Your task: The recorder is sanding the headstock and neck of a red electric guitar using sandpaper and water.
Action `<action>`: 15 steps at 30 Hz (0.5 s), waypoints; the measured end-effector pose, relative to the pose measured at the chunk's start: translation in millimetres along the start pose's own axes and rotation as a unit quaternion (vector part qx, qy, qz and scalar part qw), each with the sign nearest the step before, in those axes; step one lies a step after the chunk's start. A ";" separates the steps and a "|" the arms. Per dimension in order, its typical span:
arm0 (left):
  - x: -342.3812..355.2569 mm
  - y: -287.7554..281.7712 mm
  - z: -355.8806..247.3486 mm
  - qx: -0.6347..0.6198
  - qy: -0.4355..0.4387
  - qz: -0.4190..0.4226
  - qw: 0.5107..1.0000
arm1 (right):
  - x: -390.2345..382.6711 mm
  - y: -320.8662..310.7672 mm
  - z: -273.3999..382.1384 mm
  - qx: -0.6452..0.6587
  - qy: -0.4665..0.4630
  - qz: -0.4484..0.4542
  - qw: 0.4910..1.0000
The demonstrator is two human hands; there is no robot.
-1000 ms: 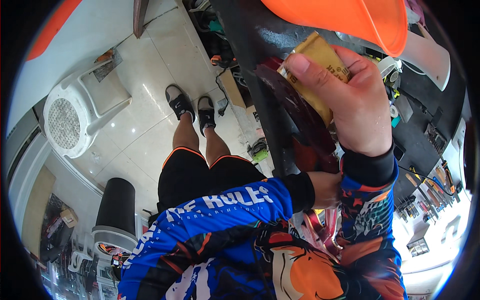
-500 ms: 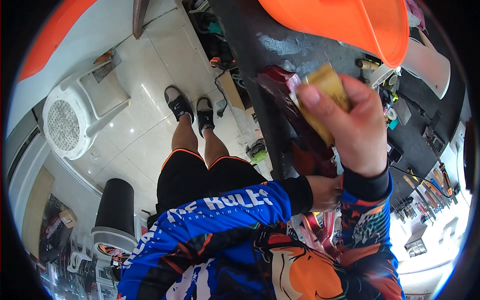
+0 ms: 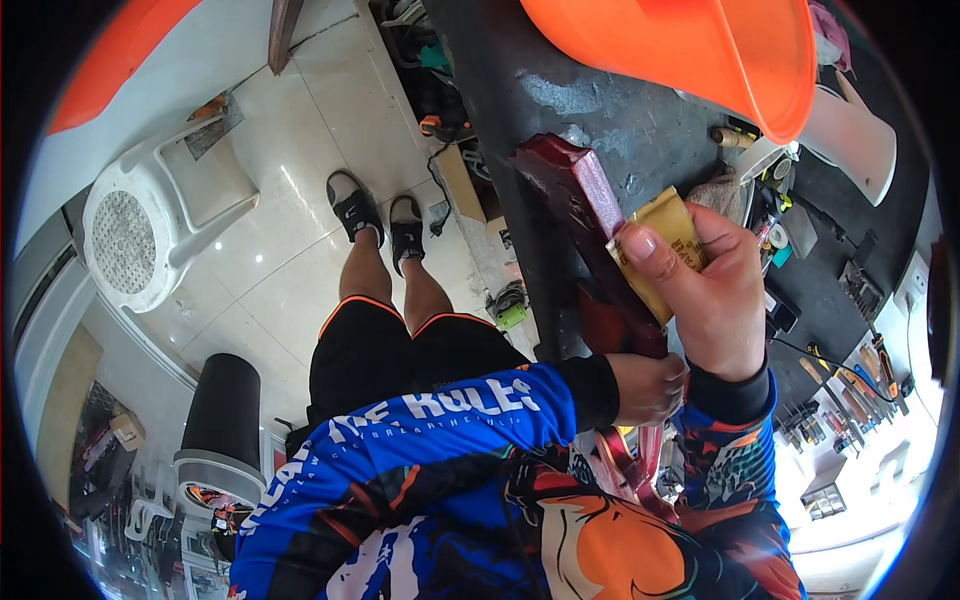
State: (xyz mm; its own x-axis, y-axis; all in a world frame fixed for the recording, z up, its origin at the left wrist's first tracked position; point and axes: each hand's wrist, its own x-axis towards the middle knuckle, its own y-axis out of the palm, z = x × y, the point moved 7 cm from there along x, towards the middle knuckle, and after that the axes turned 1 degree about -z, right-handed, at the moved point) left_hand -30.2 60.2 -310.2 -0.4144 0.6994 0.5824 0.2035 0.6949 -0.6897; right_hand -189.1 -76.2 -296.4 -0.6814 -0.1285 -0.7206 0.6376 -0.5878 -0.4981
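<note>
A long, glossy dark-red piece (image 3: pixel 575 195) lies slantwise along the dark workbench edge; I cannot tell what it belongs to. Its upper face looks dull and pale near the far end. My right hand (image 3: pixel 715 290) pinches a folded yellow-brown sheet of sandpaper (image 3: pixel 655 245) between thumb and fingers, against that face partway along the piece. Lower down, my left hand (image 3: pixel 650 388) is closed round the near part of the piece, its fingertips mostly hidden. Below the left wrist, more red shiny parts (image 3: pixel 640 460) show between my forearms.
An orange plastic seat or bowl-like shape (image 3: pixel 690 50) overhangs the far bench (image 3: pixel 490 60). Hand tools (image 3: pixel 860 380) and cables crowd the right side. On the floor at left stand a white plastic stool (image 3: pixel 125 245) and a black cylindrical bin (image 3: pixel 225 410). A green tool (image 3: pixel 512 315) lies beside the bench.
My right hand with the sandpaper has moved a little nearer along the red piece, uncovering more of its pale upper face. My left hand has stayed almost in place.
</note>
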 end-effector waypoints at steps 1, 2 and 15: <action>0.4 2.2 -0.1 -0.017 0.007 0.019 1.000 | -1.2 0.9 8.9 0.001 -0.070 -0.001 0.998; 0.5 -1.1 1.4 -0.033 -0.006 -0.008 0.999 | 2.0 -0.7 13.8 -0.020 -0.104 -0.012 0.994; -1.4 -13.5 12.1 -0.065 -0.071 -0.073 0.993 | 8.1 2.1 7.0 0.004 -0.078 0.002 0.997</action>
State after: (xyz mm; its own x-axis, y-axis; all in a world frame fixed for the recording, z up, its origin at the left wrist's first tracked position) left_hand -43.1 47.8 -306.9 -0.5661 0.5662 0.5991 0.2412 0.8087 -0.5364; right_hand -195.8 -84.1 -299.9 -0.7266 -0.2541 -0.6383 0.6386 -0.5926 -0.4910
